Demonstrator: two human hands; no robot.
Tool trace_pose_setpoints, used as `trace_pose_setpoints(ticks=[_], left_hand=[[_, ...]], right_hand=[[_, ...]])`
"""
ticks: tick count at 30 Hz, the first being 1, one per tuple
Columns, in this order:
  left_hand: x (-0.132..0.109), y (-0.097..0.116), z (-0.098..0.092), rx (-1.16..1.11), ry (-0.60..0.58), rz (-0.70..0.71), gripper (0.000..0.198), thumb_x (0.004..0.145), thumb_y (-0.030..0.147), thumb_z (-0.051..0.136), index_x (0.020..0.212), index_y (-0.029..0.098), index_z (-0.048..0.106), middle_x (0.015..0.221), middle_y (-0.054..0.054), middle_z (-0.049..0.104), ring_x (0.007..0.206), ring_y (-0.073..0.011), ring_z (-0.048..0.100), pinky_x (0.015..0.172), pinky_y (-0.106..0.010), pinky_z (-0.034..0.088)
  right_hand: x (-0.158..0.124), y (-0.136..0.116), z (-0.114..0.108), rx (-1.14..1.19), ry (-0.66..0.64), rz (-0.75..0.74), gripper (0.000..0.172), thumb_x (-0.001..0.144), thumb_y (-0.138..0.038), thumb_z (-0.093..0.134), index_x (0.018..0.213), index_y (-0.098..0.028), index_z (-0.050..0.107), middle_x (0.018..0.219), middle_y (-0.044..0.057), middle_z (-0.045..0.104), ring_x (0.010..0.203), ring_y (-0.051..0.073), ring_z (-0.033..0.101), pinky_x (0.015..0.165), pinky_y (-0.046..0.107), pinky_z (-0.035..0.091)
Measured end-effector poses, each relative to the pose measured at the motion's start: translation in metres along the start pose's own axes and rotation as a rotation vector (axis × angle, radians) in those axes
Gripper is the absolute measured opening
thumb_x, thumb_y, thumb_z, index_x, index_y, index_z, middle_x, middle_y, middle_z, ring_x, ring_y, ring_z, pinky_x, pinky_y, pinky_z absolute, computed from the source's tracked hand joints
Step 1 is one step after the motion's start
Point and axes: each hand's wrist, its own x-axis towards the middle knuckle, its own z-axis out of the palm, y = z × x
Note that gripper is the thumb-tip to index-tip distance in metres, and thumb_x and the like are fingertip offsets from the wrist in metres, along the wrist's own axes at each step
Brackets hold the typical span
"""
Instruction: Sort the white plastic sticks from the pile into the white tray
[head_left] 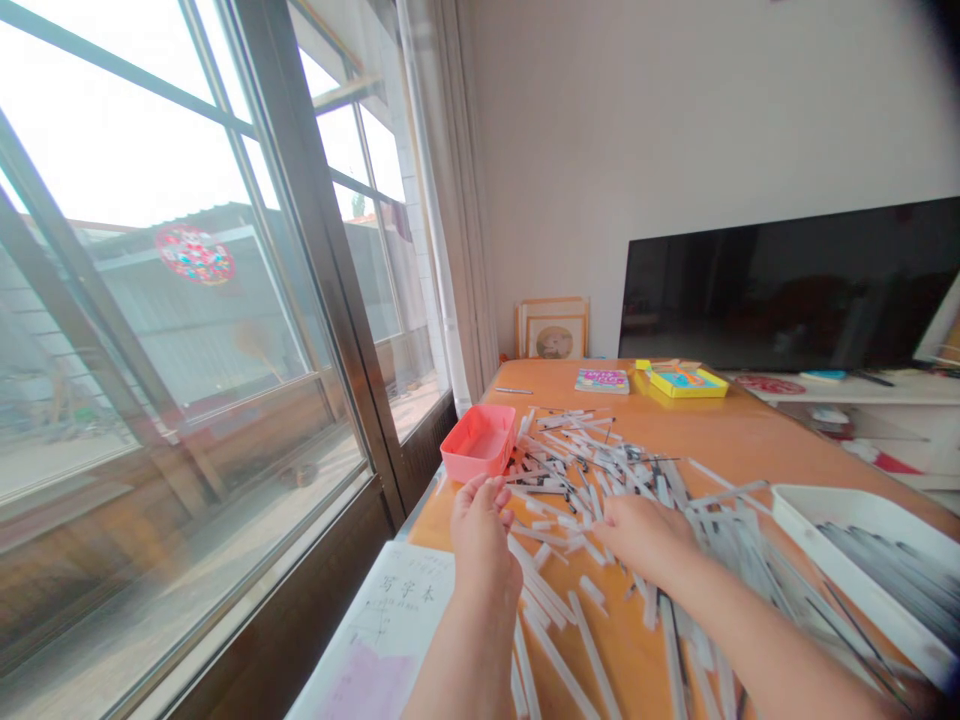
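Note:
My left hand (484,520) is just in front of the pink plastic basket (480,465), palm turned up and fingers curled together. Whatever it may hold is too small to make out. Over the heap of pen parts (592,460) reaches my right hand (645,535), back upward, with its fingertips down among the white pieces. Those fingertips look drawn together, but what lies between them is hidden. Around both hands are scattered short white caps, long translucent pen barrels (555,660) and thin black pieces.
A white tray (795,505) with dark slender refills stands at the right. A writing notebook (405,600) lies at the left edge by the window. Farther back on the wooden table (540,385) are a purple booklet (601,380) and a yellow tray (690,390).

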Motion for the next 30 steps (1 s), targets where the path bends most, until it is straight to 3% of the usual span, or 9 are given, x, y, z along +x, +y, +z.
trace_pose_setpoints(ticks=[4, 12, 20, 30], left_hand=[[0.001, 0.005, 0.0, 0.004, 0.026, 0.001, 0.03, 0.073, 0.024, 0.071, 0.101, 0.02, 0.06, 0.098, -0.007, 0.07, 0.079, -0.0129, 0.065, 0.064, -0.023, 0.042], [0.005, 0.011, -0.002, -0.009, 0.069, 0.008, 0.03, 0.072, 0.024, 0.071, 0.101, 0.022, 0.059, 0.097, -0.005, 0.069, 0.079, -0.0133, 0.066, 0.067, -0.025, 0.042], [0.009, 0.018, -0.005, -0.035, 0.107, 0.026, 0.029, 0.072, 0.023, 0.07, 0.099, 0.022, 0.06, 0.098, -0.003, 0.069, 0.079, -0.0128, 0.065, 0.066, -0.024, 0.042], [0.013, 0.017, -0.007, -0.028, 0.118, 0.026, 0.029, 0.073, 0.024, 0.068, 0.101, 0.023, 0.06, 0.103, -0.005, 0.069, 0.081, -0.0128, 0.066, 0.065, -0.023, 0.042]], right_hand=[[-0.005, -0.004, -0.004, 0.052, 0.023, -0.029, 0.023, 0.085, -0.041, 0.053, 0.083, -0.027, 0.07, 0.083, 0.004, 0.074, 0.079, 0.022, 0.065, 0.059, 0.028, 0.027], [-0.036, -0.028, -0.015, 0.227, -0.11, -0.336, 0.012, 0.077, -0.022, 0.058, 0.078, -0.025, 0.069, 0.074, -0.002, 0.07, 0.071, 0.015, 0.061, 0.059, 0.025, 0.025], [-0.067, -0.056, -0.016, 0.183, -0.126, -0.5, 0.008, 0.074, -0.02, 0.061, 0.075, -0.024, 0.068, 0.077, -0.001, 0.071, 0.074, 0.017, 0.062, 0.06, 0.026, 0.027], [-0.068, -0.058, -0.006, 0.073, -0.121, -0.495, 0.009, 0.074, -0.022, 0.06, 0.077, -0.022, 0.068, 0.082, 0.005, 0.074, 0.078, 0.023, 0.067, 0.063, 0.029, 0.032]])
